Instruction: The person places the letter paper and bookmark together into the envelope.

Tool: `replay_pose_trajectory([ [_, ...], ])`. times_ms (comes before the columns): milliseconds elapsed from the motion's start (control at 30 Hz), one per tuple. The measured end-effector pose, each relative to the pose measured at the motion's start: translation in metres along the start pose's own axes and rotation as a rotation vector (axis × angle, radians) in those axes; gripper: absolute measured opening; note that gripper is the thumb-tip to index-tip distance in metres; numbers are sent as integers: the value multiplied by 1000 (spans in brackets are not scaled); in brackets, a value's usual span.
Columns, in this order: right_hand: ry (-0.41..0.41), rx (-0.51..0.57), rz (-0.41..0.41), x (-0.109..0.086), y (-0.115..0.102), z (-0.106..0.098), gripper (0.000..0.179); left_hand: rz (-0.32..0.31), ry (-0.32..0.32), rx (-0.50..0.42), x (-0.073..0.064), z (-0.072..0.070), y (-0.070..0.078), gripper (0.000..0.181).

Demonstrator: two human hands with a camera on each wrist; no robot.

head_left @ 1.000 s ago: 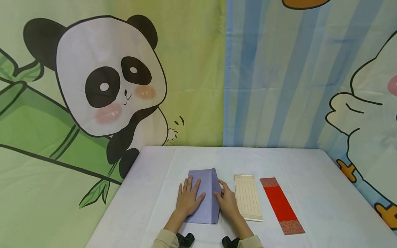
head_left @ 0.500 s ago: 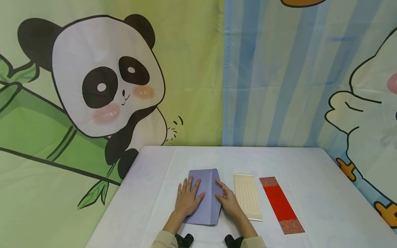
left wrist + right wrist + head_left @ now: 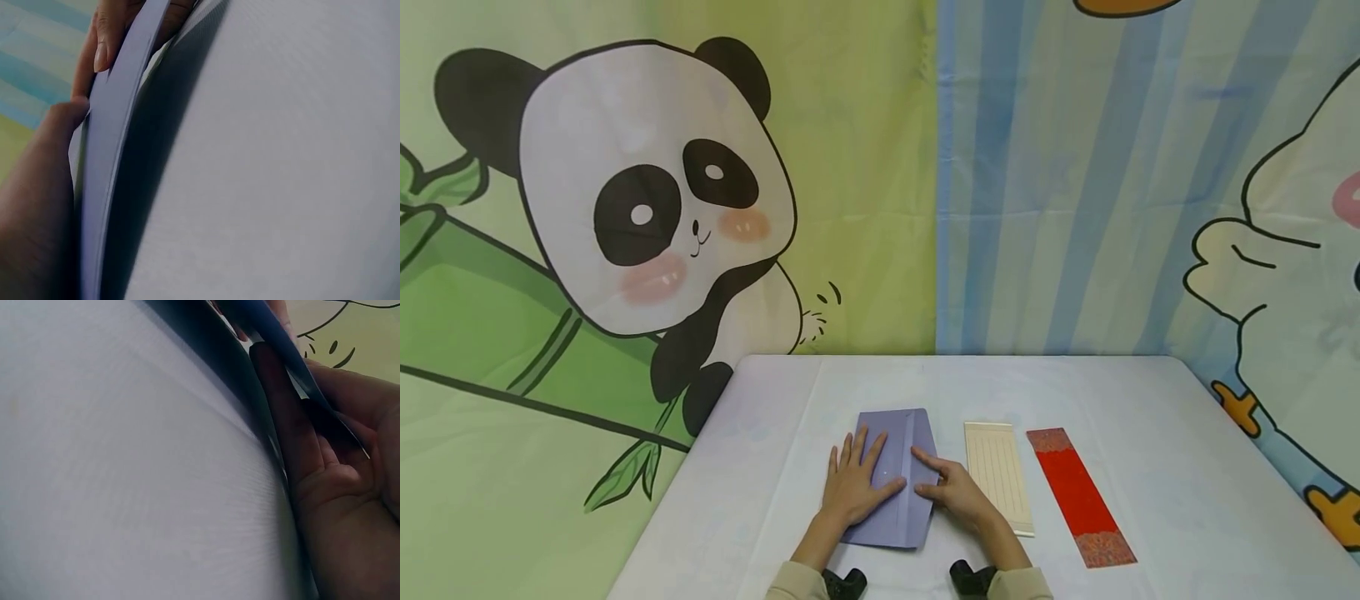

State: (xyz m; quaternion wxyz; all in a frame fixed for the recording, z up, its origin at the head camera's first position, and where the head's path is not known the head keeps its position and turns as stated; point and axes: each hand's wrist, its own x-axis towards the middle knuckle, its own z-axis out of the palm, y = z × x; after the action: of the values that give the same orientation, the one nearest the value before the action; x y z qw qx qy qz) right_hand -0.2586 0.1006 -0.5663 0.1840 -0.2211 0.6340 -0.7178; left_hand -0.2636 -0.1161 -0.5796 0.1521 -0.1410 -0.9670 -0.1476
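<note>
A purple folded paper (image 3: 891, 429) lies on the white table, its right side turned inward as a narrow flap. My left hand (image 3: 853, 492) rests on it with the fingers spread, the thumb reaching toward the flap's edge. My right hand (image 3: 962, 493) holds the flap from the right, index finger and thumb on top. In the right wrist view, a finger (image 3: 287, 406) sits beneath the raised purple sheet (image 3: 275, 331), with other fingers on its far side. The left wrist view shows the purple paper's edge (image 3: 112, 162) raised over the table surface.
Right of the paper lies a cream panel (image 3: 1000, 479) with thin vertical lines. Farther right, a red strip (image 3: 1081, 496) with patterned ends lies slanted on the white tabletop (image 3: 1195, 500). Cartoon-printed curtains (image 3: 865, 167) hang behind the table.
The right hand has moved left over the paper, bringing the right flap inward and lower across it. The left hand stays nearly in place, its thumb now farther toward the flap.
</note>
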Motion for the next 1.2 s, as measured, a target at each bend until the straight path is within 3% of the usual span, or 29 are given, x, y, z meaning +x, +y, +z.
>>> replay_pose_trajectory([
  [267, -1, 43, 5, 1, 0, -1, 66, -7, 53, 29, 6, -2, 6, 100],
  [600, 23, 62, 25, 0, -2, 1, 65, 35, 88, 28, 7, -6, 6, 85],
  [867, 51, -24, 35, -1, -2, 1, 61, 34, 85, -6, 6, -6, 8, 81],
  [967, 63, -40, 34, -2, -4, 1, 61, 12, 88, -21, 6, -7, 12, 82],
  [1200, 69, 0, 30, -1, -3, 1, 61, -110, 74, 9, 7, -7, 24, 92],
])
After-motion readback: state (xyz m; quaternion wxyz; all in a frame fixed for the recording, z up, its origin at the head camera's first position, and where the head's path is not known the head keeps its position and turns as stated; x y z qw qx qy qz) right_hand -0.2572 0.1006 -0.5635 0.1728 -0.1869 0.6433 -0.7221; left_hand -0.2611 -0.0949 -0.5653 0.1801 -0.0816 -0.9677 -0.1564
